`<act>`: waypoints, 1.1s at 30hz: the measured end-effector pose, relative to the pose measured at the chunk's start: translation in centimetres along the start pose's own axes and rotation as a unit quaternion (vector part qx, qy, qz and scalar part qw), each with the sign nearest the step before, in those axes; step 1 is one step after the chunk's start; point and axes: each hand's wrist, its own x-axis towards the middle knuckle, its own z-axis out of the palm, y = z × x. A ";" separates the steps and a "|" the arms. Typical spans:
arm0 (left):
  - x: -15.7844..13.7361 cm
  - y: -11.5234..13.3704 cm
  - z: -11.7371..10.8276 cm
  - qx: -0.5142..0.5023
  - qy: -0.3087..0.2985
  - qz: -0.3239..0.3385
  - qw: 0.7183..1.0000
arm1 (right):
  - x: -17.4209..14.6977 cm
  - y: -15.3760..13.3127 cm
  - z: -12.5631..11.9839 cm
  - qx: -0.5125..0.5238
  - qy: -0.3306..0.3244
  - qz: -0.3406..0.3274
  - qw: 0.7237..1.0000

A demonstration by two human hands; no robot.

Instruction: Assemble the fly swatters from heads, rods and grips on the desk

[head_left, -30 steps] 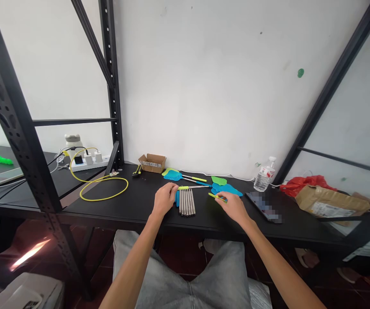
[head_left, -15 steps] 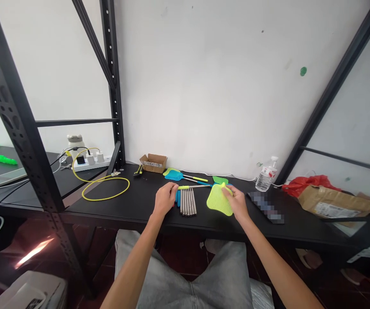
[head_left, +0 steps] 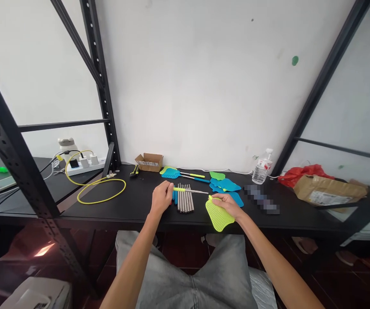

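Note:
My left hand (head_left: 163, 198) is closed round the yellow handle of a metal rod (head_left: 196, 191), which points right over the table. My right hand (head_left: 229, 205) grips a yellow-green fly swatter head (head_left: 219, 218), perforated and tilted, its narrow neck turned up and left. The rod's bare tip ends close by that neck; whether they touch I cannot tell. Beneath the rod lies a row of several metal rods (head_left: 185, 201), with blue handles (head_left: 175, 195) beside them, partly behind my left hand. Loose blue swatter heads (head_left: 226, 185) and a green one (head_left: 217, 175) lie behind my right hand.
Against the wall lie whole swatters, one with a blue head (head_left: 171, 173), beside an open cardboard box (head_left: 149, 162). A water bottle (head_left: 262, 166), a blurred dark object (head_left: 262, 199) and a brown package (head_left: 329, 193) stand or lie rightward. On the left are a yellow cable (head_left: 101, 201) and a power strip (head_left: 86, 166).
My right hand has lowered and turned the yellow-green swatter head, so its neck now faces the rod's tip. My left hand still holds the rod. The view has shifted slightly.

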 end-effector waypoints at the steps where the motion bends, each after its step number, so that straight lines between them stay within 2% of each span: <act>1: 0.0 0.0 0.0 -0.001 0.000 0.000 1.000 | 0.0 0.0 -0.1 0.001 0.003 0.000 1.000; 11: 0.0 0.1 0.0 -0.021 0.000 0.000 1.000 | -0.1 0.1 -0.1 -0.049 -0.016 -0.010 0.999; 20: -0.2 -0.2 0.3 0.011 0.016 0.004 1.000 | -1.1 -1.6 0.1 -0.160 -0.128 0.005 0.979; 33: -0.2 -0.8 0.9 0.097 0.005 0.034 0.995 | -1.4 -2.9 0.1 -0.239 -0.218 0.005 0.946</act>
